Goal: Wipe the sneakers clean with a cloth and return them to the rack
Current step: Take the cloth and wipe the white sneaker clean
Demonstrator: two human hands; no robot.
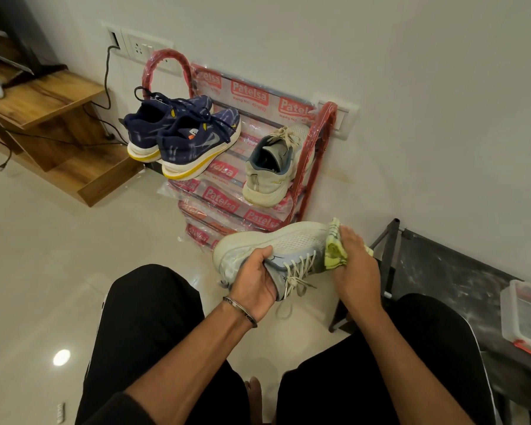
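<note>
Left hand (255,282) grips the pale sneaker (276,251) at its collar, held above the floor, just in front of the rack (316,154). Right hand (354,265) clasps the yellow cloth (334,250) against the sneaker's toe. Its mate (273,170) and a navy pair (181,133) sit on the rack's top shelf.

head-worn view, facing down, close
</note>
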